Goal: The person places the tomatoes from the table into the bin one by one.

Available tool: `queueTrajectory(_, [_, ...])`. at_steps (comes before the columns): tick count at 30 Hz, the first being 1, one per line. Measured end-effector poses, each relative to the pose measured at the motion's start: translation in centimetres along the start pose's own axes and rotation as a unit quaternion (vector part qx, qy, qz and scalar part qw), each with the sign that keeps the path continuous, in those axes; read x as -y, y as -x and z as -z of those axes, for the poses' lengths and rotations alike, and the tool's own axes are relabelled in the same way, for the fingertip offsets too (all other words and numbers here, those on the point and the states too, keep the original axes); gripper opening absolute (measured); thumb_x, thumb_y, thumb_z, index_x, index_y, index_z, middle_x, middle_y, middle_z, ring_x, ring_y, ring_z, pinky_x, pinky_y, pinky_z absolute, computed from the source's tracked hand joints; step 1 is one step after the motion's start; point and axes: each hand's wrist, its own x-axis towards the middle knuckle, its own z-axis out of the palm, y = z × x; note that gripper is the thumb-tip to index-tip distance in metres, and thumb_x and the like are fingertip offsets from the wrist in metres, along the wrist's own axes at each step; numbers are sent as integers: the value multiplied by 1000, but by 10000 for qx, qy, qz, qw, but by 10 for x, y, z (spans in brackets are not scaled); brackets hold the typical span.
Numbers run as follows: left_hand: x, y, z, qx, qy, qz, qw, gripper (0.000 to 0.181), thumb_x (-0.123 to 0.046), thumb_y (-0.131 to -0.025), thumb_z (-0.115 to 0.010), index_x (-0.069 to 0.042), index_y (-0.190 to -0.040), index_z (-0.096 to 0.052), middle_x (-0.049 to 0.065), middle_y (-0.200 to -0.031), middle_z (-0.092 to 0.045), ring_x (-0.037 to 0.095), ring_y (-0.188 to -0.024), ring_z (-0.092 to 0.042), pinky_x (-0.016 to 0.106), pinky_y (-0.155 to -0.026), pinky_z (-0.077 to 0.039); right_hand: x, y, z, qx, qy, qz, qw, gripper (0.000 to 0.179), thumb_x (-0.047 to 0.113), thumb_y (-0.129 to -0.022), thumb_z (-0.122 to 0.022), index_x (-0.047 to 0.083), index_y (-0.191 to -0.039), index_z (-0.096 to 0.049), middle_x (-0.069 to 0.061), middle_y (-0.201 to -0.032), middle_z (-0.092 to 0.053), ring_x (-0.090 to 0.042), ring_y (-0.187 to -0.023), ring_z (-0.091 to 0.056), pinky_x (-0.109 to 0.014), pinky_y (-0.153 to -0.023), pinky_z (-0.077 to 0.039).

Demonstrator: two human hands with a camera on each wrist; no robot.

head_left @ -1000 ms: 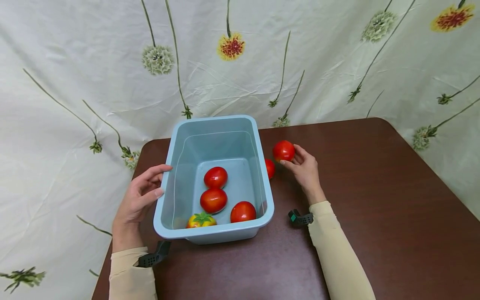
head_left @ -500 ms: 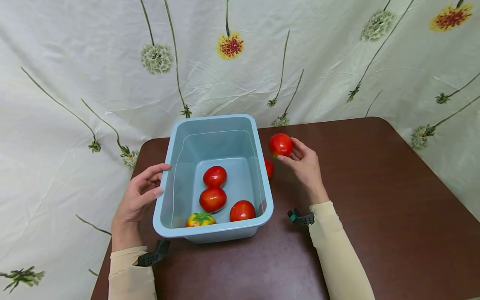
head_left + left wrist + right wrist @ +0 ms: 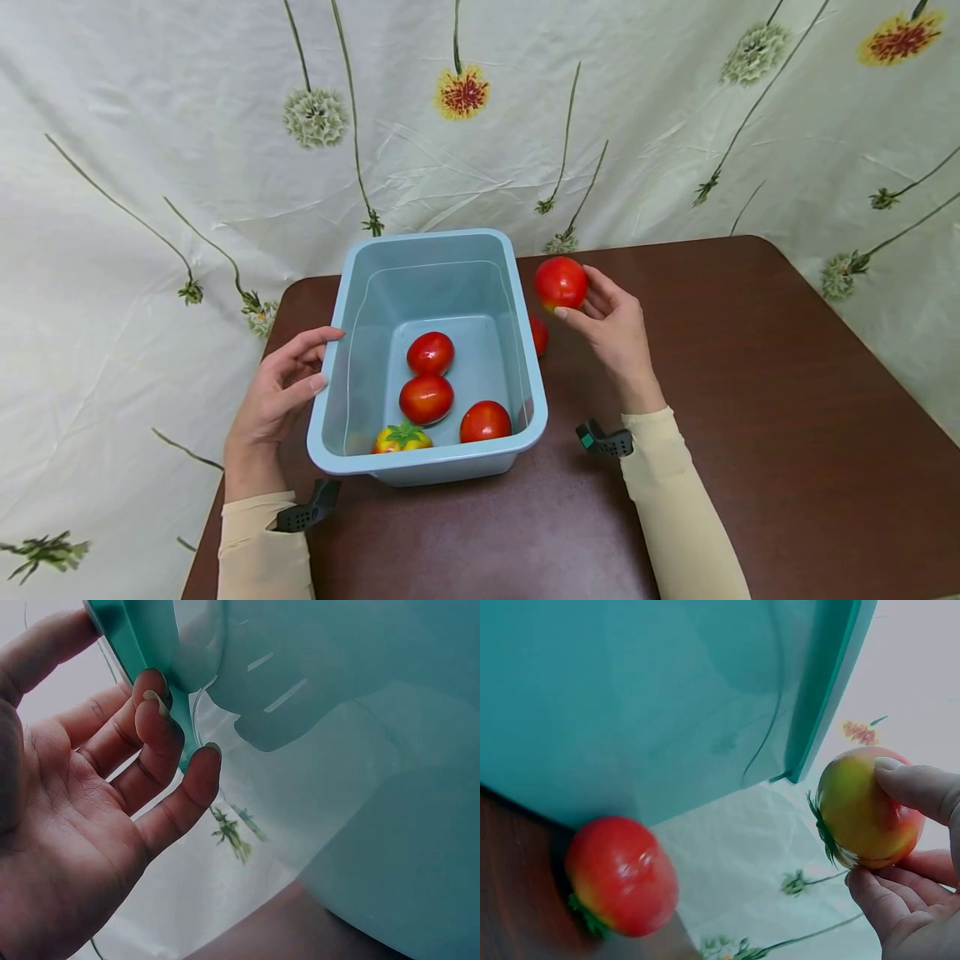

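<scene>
Raised beside the tub's right rim, a red tomato (image 3: 561,283) with a yellow underside and green leafy calyx is pinched between the thumb and fingers of my right hand (image 3: 617,333). My left hand (image 3: 273,400) holds the left rim of the light blue plastic tub (image 3: 427,468), its fingers bent at the edge in the left wrist view. Inside the tub lie several tomatoes, among them a red one (image 3: 486,422) and a yellow one (image 3: 402,439) with its green top up. Another tomato (image 3: 622,876) rests on the table against the tub's outer right side, partly hidden in the head view.
The dark brown table (image 3: 750,400) stretches to the right, with a rounded far corner. A white cloth (image 3: 637,100) printed with flowers hangs behind the table and down its left side. Each wrist carries a black camera mount (image 3: 603,439).
My right hand has lifted the tomato higher and slightly left, toward the tub's right rim. The left hand, the tub and the other tomatoes have stayed put.
</scene>
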Motion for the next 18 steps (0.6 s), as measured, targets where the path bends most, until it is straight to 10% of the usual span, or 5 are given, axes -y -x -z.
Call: queueTrajectory(18, [-1,0,-1,85,86,-76,9999,47,10,-83,-48,12,-130,-48,8,-98,-70,15,-81,-66,25,-75,-55,32,19,-11,299,-71,675,9972,67,12,-82,-77,11,-142,-49,-7,-139,-57,-24,-124,-60,-31,-96,-50])
